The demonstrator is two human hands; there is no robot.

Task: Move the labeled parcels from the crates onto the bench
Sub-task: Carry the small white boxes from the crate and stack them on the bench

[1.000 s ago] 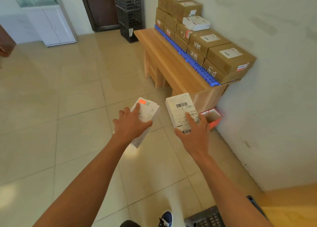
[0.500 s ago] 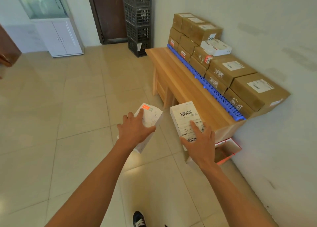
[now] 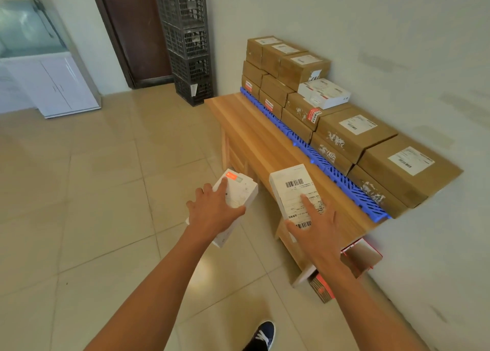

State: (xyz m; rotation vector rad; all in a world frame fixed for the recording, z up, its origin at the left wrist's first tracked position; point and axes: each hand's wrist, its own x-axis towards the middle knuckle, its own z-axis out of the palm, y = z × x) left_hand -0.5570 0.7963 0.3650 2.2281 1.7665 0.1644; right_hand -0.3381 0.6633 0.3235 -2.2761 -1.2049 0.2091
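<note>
Right hand (image 3: 316, 228) grasps white barcode parcel (image 3: 294, 191), already over near end of surface (image 3: 254, 135); long axis runs along surface length. Left hand (image 3: 214, 210) grasps second white parcel (image 3: 238, 191), over floor, just left of surface edge, so farther from drop spot. Brown boxes (image 3: 355, 130) stacked on blue rack (image 3: 305, 143) beyond, against wall; bare wood between. Likely next: right sets down first.

**A bare parcel-sorting room**

This looks like a small storeroom used for handling packages. At right of the frame, labelled brown cartons (image 3: 355, 135) are stacked on a blue plastic pallet strip (image 3: 313, 154) along a wooden bench (image 3: 254, 135) against a plain wall. Black crates (image 3: 189, 45) tower at top centre beside a dark door (image 3: 132, 32); beige floor tiles (image 3: 87, 191) fill the left.
</note>
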